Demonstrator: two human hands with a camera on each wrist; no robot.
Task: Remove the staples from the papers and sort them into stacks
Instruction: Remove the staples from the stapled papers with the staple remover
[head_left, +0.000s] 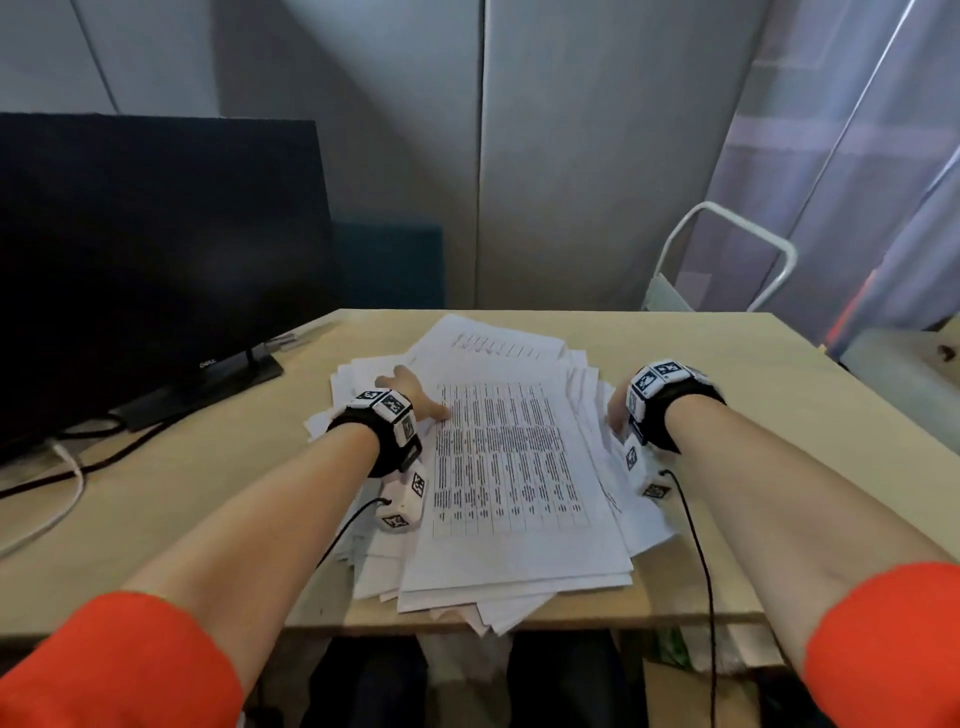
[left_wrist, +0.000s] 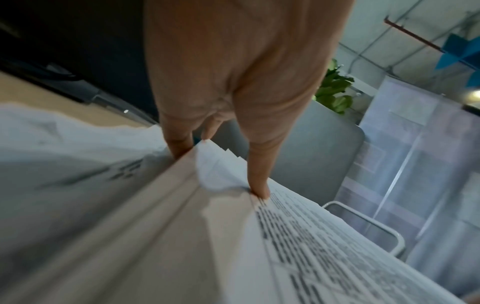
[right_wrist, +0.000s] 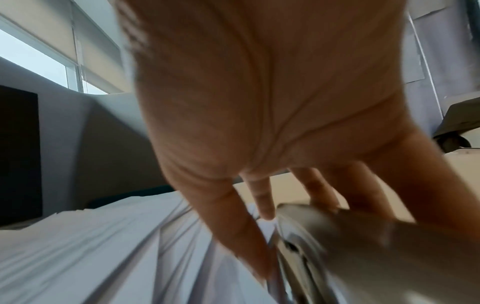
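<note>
On the desk (head_left: 727, 415), papers (head_left: 511, 467) lie heaped, unsorted. My left hand (head_left: 415, 400) pinches the top bundle's edge; right hand (head_left: 621, 413) grips a blurred grey tool (right_wrist: 350, 236). Judged: locating staple next.

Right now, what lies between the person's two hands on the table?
In the head view, the messy paper pile, topped by a printed table sheet, fills the stretch between the left hand and the right hand.

**Colours on the desk**

The papers (head_left: 519, 551) are white, and the top sheet has rows of small black marks in a grid. The table (head_left: 727, 364) is pale tan. The monitor (head_left: 156, 249) is black. The sleeves (head_left: 114, 670) are bright orange-red. The wrist bands (head_left: 387, 415) are black with black-and-white square patterns.
</note>
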